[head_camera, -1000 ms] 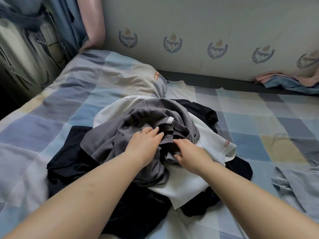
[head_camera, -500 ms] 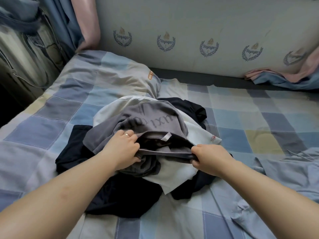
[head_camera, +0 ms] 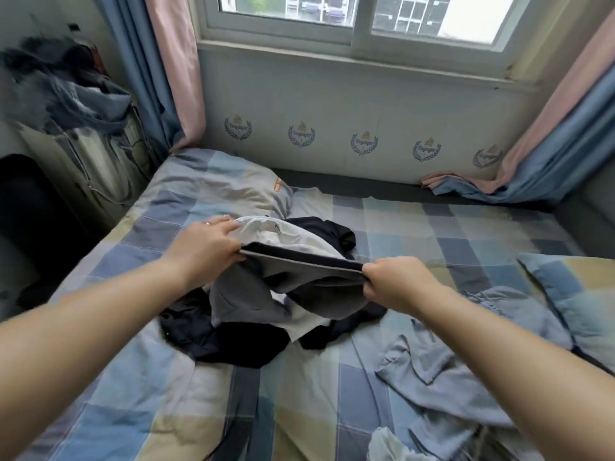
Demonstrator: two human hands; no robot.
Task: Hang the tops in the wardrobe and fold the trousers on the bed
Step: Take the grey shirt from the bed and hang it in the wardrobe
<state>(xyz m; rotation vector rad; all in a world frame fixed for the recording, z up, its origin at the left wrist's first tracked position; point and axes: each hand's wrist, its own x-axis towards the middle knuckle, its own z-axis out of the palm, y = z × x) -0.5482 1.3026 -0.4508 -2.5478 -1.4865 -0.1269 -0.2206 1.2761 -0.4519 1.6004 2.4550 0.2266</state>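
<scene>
A grey garment (head_camera: pixel 259 294) is lifted off a pile of clothes in the middle of the checked bed (head_camera: pixel 416 227). My left hand (head_camera: pixel 206 247) pinches one end of its straight edge and my right hand (head_camera: pixel 396 281) grips the other end, so the edge is pulled taut between them. The rest of the grey cloth hangs down onto the pile. Under it lie a white garment (head_camera: pixel 283 232) and dark navy garments (head_camera: pixel 233 341). I cannot tell whether the grey piece is a top or trousers.
A light blue garment (head_camera: pixel 442 371) lies crumpled on the bed at the right, beside a checked pillow (head_camera: pixel 579 294). Another pillow (head_camera: pixel 216 188) lies at the head. A cluttered rack with clothes (head_camera: pixel 76 104) stands left of the bed. Curtains hang at both sides of the window (head_camera: pixel 359 15).
Both hands have lifted the grey garment up from the pile and drawn apart, stretching its edge. The camera has tilted up, so the window is now in view.
</scene>
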